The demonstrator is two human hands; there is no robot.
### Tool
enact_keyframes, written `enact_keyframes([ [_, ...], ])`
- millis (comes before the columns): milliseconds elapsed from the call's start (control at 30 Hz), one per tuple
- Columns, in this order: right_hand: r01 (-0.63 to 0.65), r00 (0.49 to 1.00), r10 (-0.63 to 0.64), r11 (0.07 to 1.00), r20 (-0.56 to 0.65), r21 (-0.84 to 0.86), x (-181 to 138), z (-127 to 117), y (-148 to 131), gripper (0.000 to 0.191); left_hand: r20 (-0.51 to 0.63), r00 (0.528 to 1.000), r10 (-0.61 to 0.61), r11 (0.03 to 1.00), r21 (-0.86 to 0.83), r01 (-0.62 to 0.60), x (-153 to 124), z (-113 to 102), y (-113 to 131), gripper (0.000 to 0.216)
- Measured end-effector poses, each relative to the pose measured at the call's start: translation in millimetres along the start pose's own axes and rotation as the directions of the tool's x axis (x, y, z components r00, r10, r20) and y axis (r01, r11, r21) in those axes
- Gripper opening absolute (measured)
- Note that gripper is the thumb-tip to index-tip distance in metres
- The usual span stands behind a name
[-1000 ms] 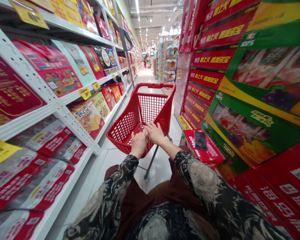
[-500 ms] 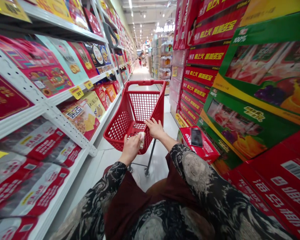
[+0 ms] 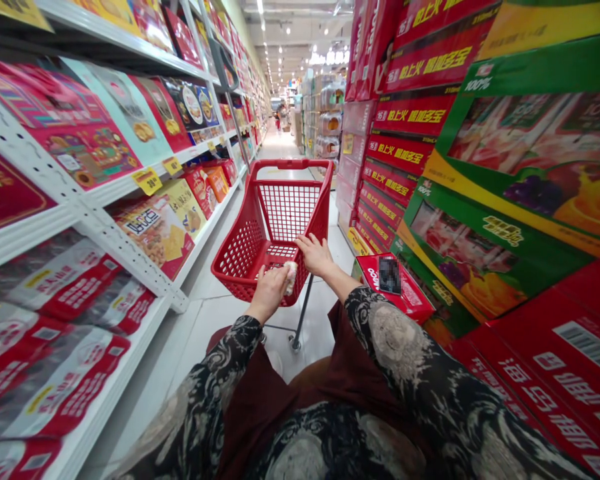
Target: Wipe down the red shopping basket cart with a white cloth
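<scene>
Left hand (image 3: 270, 290), right hand (image 3: 315, 256) palm-down at red cart (image 3: 269, 235), forearms (image 3: 380, 317) converging, whether gripping unclear

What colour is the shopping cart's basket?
The basket is red, seen best in the head view.

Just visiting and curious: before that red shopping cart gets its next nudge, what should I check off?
1. Cart upright: ok.
2. Left hand and right hand at its near end: ok.
3. Firm grip: cannot tell; the palms are hidden.
4. Whitish item by the left hand held securely: cannot tell.
5. Cart apart from the shelving on the left: ok, floor shows between.
</scene>
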State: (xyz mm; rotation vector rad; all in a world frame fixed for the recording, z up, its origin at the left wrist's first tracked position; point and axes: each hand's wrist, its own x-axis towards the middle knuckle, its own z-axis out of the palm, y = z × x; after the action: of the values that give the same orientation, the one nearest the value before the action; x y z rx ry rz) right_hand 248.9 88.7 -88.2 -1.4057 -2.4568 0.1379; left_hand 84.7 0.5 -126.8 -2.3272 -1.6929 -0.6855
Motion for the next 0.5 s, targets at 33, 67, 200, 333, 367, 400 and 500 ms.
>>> enact_keyframes([
  [33,-0.009,1.000,0.009,1.000,-0.001,0.000,-0.4,-0.7,1.0,0.061,0.003,1.000,-0.005,1.000,0.000,0.005,1.9,0.4,2.8,0.033],
  [67,-0.024,1.000,0.024,1.000,-0.003,0.003,-1.1,-1.5,1.5,0.061,0.006,1.000,-0.012,1.000,0.001,0.012,4.2,0.9,5.9,0.033],
  [200,-0.056,0.998,0.056,0.998,-0.023,0.018,-9.2,-3.4,-0.5,0.053,0.037,0.998,-0.045,0.999,0.002,0.045,17.3,4.9,19.4,0.036],
  [333,0.027,1.000,-0.027,0.999,-0.015,0.027,-21.0,-0.5,-0.9,0.046,0.078,0.993,-0.086,0.996,0.007,0.086,29.7,7.3,27.8,0.037],
  [367,0.021,1.000,-0.020,0.999,-0.015,0.027,-22.9,0.5,-0.2,0.047,0.087,0.992,-0.088,0.996,0.008,0.088,30.9,6.8,27.5,0.037],
  [400,0.007,1.000,-0.007,1.000,-0.016,0.025,-24.0,1.4,0.7,0.049,0.095,0.992,-0.083,0.997,0.007,0.083,31.1,5.8,25.7,0.036],
  [500,-0.014,1.000,0.014,1.000,-0.018,0.015,-24.0,2.2,2.7,0.053,0.100,0.994,-0.041,0.999,-0.002,0.041,25.8,0.4,11.5,0.035],
])
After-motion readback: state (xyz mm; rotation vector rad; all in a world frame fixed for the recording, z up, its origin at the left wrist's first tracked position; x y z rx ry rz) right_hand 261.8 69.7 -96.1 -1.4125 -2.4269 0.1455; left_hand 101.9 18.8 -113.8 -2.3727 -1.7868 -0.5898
